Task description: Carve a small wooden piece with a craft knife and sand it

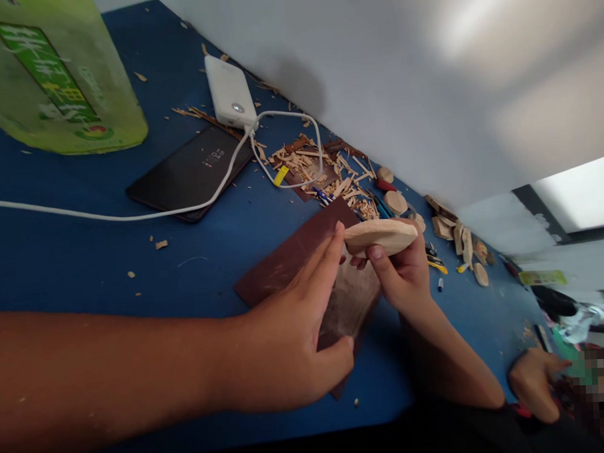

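Held up in my right hand (406,268) is a pale carved piece of wood (381,236), oval with a pointed end, gripped between thumb and fingers. My left hand (311,326) lies beside it with the fingers stretched out and the thumb apart. Its fingertips are close to the wood's left end; whether they touch it I cannot tell. Under both hands a brown sheet of sandpaper (278,271) rests on the blue table (184,272), with a pale dusty patch on its surface. My left palm hides part of the sheet.
Wood shavings (347,184) are heaped by the wall. A phone (194,171), a white power bank (231,93) with a cable, and a green bag (60,77) stand or lie at left. Wood pieces (445,223) and a yellow cutter (438,266) lie right. Another person's hand (536,383) shows at lower right.
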`<action>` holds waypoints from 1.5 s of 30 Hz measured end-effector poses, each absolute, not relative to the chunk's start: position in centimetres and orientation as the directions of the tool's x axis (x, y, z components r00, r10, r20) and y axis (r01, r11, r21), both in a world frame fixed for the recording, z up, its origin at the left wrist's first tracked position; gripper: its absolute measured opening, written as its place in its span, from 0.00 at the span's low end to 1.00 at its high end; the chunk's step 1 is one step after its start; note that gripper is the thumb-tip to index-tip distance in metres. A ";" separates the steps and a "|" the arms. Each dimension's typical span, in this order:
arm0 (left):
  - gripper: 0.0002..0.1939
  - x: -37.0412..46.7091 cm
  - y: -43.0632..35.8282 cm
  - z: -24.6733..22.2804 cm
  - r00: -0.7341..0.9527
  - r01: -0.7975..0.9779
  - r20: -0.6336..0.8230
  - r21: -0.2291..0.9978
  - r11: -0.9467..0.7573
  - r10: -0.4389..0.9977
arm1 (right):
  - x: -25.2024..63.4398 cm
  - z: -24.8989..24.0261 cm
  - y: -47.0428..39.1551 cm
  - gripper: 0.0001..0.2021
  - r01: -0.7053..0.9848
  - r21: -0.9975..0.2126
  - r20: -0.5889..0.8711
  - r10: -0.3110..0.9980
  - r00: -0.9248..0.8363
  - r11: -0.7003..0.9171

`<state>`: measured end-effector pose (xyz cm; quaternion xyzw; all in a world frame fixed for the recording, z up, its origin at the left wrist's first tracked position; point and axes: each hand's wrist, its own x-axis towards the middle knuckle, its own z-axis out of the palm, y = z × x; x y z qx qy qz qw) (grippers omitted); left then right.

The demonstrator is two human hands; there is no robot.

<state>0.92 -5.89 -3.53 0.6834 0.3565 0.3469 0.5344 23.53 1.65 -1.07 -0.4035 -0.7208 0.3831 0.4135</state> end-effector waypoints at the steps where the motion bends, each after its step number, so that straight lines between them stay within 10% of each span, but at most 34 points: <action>1: 0.63 0.9 -5.9 -3.4 0.505 0.124 0.083 0.978 -0.167 0.859 | 23.6 -1.1 1.7 0.16 0.259 -0.887 0.289 0.897 -0.336 0.383; 27: 0.54 1.5 -5.9 -3.9 0.414 0.029 0.047 0.997 -0.065 0.909 | 23.8 -0.7 2.1 0.14 0.155 -0.909 0.320 0.887 -0.332 0.386; 45: 0.55 1.0 -5.7 -2.4 0.480 0.126 0.017 0.988 -0.088 0.877 | 24.4 -1.0 3.2 0.10 0.291 -0.551 0.606 0.614 -0.506 0.782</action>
